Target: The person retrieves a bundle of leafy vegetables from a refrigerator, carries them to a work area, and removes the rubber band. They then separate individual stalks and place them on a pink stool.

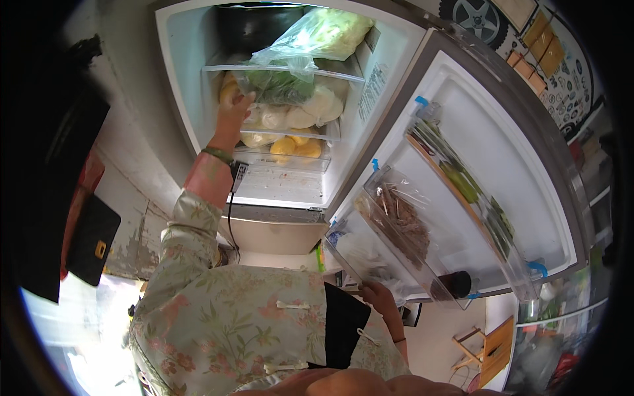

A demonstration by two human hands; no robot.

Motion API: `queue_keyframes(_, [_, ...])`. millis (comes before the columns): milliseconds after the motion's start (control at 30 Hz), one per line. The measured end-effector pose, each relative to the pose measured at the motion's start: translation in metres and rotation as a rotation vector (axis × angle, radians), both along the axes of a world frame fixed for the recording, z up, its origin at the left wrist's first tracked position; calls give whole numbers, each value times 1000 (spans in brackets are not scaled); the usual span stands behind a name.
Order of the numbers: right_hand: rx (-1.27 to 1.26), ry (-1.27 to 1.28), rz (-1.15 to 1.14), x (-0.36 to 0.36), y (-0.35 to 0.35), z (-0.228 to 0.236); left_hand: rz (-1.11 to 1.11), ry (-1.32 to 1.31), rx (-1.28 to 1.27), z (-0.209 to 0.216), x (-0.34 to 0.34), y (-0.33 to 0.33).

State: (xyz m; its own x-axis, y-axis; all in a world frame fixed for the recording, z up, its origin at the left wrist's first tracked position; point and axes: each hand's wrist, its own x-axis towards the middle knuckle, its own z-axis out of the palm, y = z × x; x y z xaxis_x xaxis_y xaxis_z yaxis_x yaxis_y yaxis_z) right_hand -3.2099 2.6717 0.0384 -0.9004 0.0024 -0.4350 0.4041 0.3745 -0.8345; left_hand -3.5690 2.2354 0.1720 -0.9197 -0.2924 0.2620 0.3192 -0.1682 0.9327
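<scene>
My left hand (234, 111) reaches into the open fridge at the left end of the middle shelf. Its thumb stands apart from the fingers, whose tips are partly hidden beside a clear bag of leafy greens (281, 86). Right of it lie pale round items (300, 117) in clear plastic. My right hand (378, 296) is low by the lower door bin (356, 267), near a crumpled clear plastic bag (383, 272). Its fingers are curled in, and what they hold, if anything, is too dark to make out.
A bag of pale green vegetables (330, 33) rests on the top shelf, beside a dark pot (254, 30). Yellow round fruits (290, 146) sit below. The open door (522, 165) stands at right with a bag of brown food (404, 221). A cable (230, 218) hangs near my left wrist.
</scene>
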Motion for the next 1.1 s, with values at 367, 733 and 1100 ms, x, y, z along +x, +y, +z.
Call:
queue_keyframes(367, [-227, 30, -89, -41, -72, -9, 287, 152, -302, 4, -85, -1])
queue_keyframes(733, [-75, 401, 105, -159, -146, 39, -93, 255, 151, -34, -28, 5])
queue_keyframes(1100, [-1221, 195, -153, -324, -236, 105, -246, 245, 347, -35, 12, -16])
